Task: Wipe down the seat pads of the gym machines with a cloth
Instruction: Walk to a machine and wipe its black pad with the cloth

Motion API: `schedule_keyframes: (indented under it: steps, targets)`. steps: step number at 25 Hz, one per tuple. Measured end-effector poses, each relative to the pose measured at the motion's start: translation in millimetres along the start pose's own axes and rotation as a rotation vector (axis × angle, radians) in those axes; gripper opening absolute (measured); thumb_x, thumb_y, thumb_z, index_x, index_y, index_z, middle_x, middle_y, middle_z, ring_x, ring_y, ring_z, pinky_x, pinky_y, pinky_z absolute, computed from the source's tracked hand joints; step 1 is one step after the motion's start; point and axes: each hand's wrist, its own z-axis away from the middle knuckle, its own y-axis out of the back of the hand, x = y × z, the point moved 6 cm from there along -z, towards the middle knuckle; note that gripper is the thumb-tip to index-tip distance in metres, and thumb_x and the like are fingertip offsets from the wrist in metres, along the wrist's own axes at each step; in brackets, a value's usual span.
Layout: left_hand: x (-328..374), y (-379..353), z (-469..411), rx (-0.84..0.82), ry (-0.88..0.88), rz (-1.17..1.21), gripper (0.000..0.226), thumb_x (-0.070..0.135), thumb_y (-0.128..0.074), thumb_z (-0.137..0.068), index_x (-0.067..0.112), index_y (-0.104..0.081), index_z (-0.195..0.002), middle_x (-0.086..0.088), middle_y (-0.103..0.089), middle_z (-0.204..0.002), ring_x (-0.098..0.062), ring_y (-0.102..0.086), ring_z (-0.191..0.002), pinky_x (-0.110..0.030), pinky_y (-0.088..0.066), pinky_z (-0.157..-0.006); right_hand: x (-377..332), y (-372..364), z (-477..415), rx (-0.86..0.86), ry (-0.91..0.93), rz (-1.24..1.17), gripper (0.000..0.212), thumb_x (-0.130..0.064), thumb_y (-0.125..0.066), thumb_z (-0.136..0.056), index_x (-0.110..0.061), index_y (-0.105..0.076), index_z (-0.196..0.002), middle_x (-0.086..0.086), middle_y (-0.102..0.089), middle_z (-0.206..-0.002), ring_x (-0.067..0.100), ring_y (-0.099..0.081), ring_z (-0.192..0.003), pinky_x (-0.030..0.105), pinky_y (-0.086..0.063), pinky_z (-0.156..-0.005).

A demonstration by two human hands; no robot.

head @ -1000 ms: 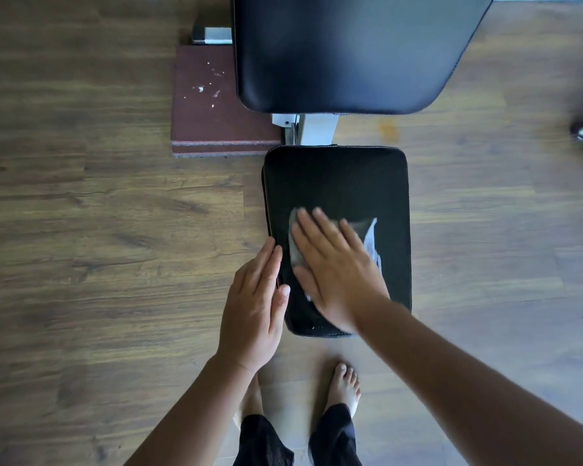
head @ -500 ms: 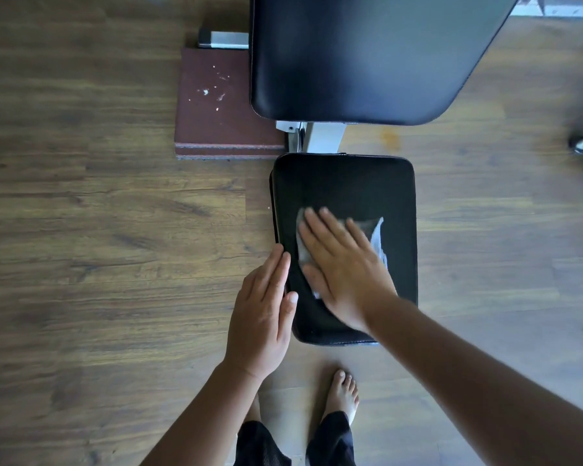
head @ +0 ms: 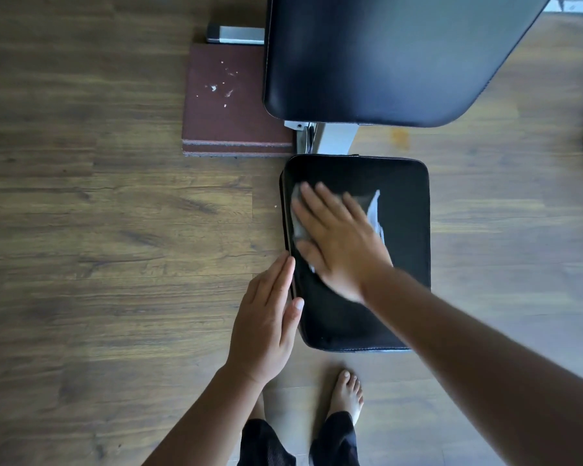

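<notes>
1. Wooden floor (head: 115, 230): dark planks fill the view on the left and right of the bench.
2. Brown mat (head: 226, 105): lies flat on the floor at upper left, partly under the backrest pad (head: 384, 55); small white flecks are scattered on its top face.
3. Left hand (head: 266, 321): flat, fingers (head: 276, 280) straight and pressed together, laid along the left edge of the seat pad (head: 404, 264). The thumb tip touches the pad's side. This hand holds nothing.
4. Seat pad: black, rectangular with rounded corners, directly below the backrest pad, with a white metal frame (head: 333, 139) visible in the gap between the two.
5. Cloth (head: 374, 213): grey-white, thin, lies flat on the upper left part of the seat pad. Most of it is covered by the right hand; one strip shows left of the fingertips, another strip shows just right of the knuckles.
6. Right hand (head: 340, 243): palm down on the cloth, fingers (head: 320, 203) slightly spread and extended toward the pad's upper left corner, pressing the cloth against the pad. The hand is motion-blurred.
7. Bare feet (head: 347, 395): on the floor just below the pad's near edge.
</notes>
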Motion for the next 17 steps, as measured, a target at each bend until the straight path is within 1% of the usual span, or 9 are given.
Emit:
schedule_keyframes:
  steps: [2,3,4,7,9,11,14,15,17]
  targets:
    - [1,0,1,-0.001,-0.004,0.018,0.054,0.024,-0.044,-0.107,0.006,-0.035,-0.157,-0.004,-0.034,-0.165,-0.021,-0.039,-0.147,-0.046,-0.039,-0.116,-15,-8,49,-0.019,0.071,-0.017,0.066,-0.054,-0.023,-0.104,-0.022,-0.016,-0.162,-0.001,-0.005,-0.17,0.021,-0.003,-0.157,0.048,-0.012,-0.126]
    - [2,-1,2,-0.002,-0.005,0.026,0.054,0.024,-0.044,-0.107,0.006,-0.035,-0.157,-0.004,-0.034,-0.165,-0.021,-0.039,-0.147,-0.046,-0.039,-0.116,-12,-9,48,-0.039,0.084,-0.024,0.067,-0.055,-0.024,-0.104,-0.023,-0.015,-0.162,-0.002,-0.005,-0.17,0.02,-0.002,-0.157,0.048,-0.011,-0.126]
    - [2,-1,2,-0.005,-0.005,0.03,0.054,0.025,-0.044,-0.107,0.006,-0.034,-0.158,-0.004,-0.033,-0.165,-0.021,-0.039,-0.147,-0.045,-0.039,-0.116,-3,-7,29,-0.045,0.076,-0.03,0.068,-0.057,-0.024,-0.103,-0.024,-0.013,-0.162,-0.003,-0.003,-0.17,0.02,0.0,-0.157,0.048,-0.01,-0.126]
    - [3,-1,2,-0.001,-0.007,0.029,0.055,0.025,-0.044,-0.107,0.008,-0.033,-0.158,-0.003,-0.034,-0.165,-0.019,-0.039,-0.146,-0.043,-0.039,-0.117,24,14,-60,-0.021,-0.072,-0.015,0.07,-0.058,-0.019,-0.102,-0.025,-0.006,-0.162,-0.003,0.0,-0.171,0.02,0.003,-0.157,0.048,-0.009,-0.126]
    - [2,-2,1,0.003,0.0,0.025,0.055,0.025,-0.045,-0.107,0.008,-0.034,-0.158,-0.003,-0.034,-0.164,-0.019,-0.039,-0.146,-0.038,-0.037,-0.118,31,18,-79,-0.011,-0.116,-0.034,0.068,-0.057,-0.017,-0.103,-0.025,-0.007,-0.162,-0.003,-0.001,-0.171,0.019,0.002,-0.157,0.048,-0.01,-0.126]
    - [3,-2,3,0.003,0.004,0.03,0.055,0.026,-0.045,-0.107,0.008,-0.033,-0.158,-0.003,-0.034,-0.164,-0.019,-0.04,-0.145,-0.037,-0.038,-0.118,16,7,-41,0.016,-0.078,-0.03,0.066,-0.054,-0.018,-0.104,-0.024,-0.011,-0.162,-0.003,-0.003,-0.17,0.02,0.0,-0.157,0.049,-0.012,-0.126]
    - [2,-3,6,-0.003,0.005,0.036,0.055,0.028,-0.045,-0.107,0.007,-0.035,-0.158,-0.004,-0.035,-0.164,-0.02,-0.041,-0.145,-0.04,-0.04,-0.116,-16,-12,56,-0.011,0.023,-0.027,0.064,-0.053,-0.021,-0.105,-0.023,-0.016,-0.162,-0.002,-0.006,-0.17,0.02,-0.002,-0.157,0.049,-0.015,-0.125]
    - [2,-3,7,-0.006,0.009,0.039,0.055,0.029,-0.045,-0.108,0.007,-0.035,-0.158,-0.004,-0.035,-0.164,-0.02,-0.04,-0.145,-0.041,-0.041,-0.115,-18,-13,68,-0.023,0.043,-0.029,0.064,-0.054,-0.022,-0.105,-0.024,-0.017,-0.162,-0.002,-0.006,-0.17,0.02,-0.002,-0.157,0.049,-0.015,-0.125]
    - [0,-3,8,-0.01,0.025,0.044,0.056,0.03,-0.044,-0.108,0.009,-0.034,-0.158,-0.002,-0.035,-0.164,-0.019,-0.039,-0.146,-0.04,-0.04,-0.116,-10,-11,48,-0.045,0.055,-0.054,0.066,-0.056,-0.02,-0.103,-0.025,-0.015,-0.162,-0.004,-0.003,-0.17,0.019,0.0,-0.157,0.048,-0.013,-0.126]
